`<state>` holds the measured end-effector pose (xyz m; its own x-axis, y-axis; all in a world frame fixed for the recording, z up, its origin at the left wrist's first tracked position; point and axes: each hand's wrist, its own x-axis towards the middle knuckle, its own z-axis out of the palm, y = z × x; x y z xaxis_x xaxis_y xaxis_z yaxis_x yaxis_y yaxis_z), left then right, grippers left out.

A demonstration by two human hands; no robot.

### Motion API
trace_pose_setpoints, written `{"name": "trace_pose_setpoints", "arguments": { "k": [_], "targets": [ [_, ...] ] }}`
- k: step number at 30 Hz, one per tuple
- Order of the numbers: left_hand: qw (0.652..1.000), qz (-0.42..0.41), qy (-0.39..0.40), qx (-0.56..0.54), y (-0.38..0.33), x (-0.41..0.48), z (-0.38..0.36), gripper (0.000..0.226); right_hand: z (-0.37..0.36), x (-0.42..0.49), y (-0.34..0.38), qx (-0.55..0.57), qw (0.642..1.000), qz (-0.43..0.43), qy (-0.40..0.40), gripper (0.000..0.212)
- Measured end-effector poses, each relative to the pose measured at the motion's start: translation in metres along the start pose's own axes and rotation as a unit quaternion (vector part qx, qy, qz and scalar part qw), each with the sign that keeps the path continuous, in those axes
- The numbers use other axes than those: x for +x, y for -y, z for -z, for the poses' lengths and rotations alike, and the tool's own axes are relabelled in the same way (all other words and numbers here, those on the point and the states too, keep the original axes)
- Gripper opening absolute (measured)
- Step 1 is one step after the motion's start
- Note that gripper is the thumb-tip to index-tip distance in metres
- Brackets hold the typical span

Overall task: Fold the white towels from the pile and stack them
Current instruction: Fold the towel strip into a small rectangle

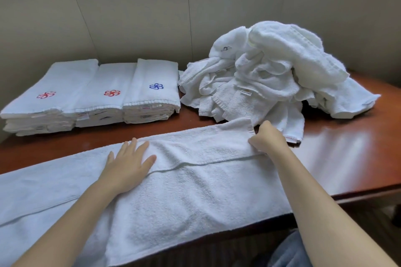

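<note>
Stacks (104, 95) three, pile (271, 71) one, towel (184, 184) one.

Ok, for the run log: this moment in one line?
step: folding towel; left hand: flat on towel; right hand: pinches edge; pile: unfolded; stacks: three

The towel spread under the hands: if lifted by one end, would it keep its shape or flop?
Probably flops: the towel creases where the right hand pinches its folded edge, and the pile lies crumpled. Likely not slippery: its surface looks nubbly.
</note>
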<state>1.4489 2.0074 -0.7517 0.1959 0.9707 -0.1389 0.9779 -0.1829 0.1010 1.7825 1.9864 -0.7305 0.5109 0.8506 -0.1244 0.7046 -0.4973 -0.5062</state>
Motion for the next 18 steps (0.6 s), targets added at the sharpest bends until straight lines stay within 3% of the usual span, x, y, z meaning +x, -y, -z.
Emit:
{"name": "trace_pose_setpoints", "arguments": {
  "k": [4,8,12,14,18],
  "targets": [
    [1.0,-0.001,-0.027,0.005,0.002,-0.005,-0.006,0.064,0.003,0.001,-0.006,0.069,0.998,0.002,-0.008,0.018],
    [1.0,-0.011,-0.029,-0.003,0.006,-0.01,-0.007,0.065,0.01,0.005,-0.014,0.107,0.992,0.004,-0.072,0.031],
    [0.999,-0.013,-0.032,0.001,0.007,-0.014,-0.007,0.065,0.018,0.001,-0.014,0.251,0.967,-0.005,0.041,0.043],
    [0.999,-0.013,-0.032,0.004,0.006,-0.014,-0.007,0.065,0.017,-0.002,-0.011,0.212,0.974,0.001,0.083,0.05],
    [0.999,-0.021,-0.024,-0.004,0.007,-0.012,-0.006,0.065,0.015,-0.002,-0.013,0.222,0.975,-0.015,0.007,0.05]
  ]
}}
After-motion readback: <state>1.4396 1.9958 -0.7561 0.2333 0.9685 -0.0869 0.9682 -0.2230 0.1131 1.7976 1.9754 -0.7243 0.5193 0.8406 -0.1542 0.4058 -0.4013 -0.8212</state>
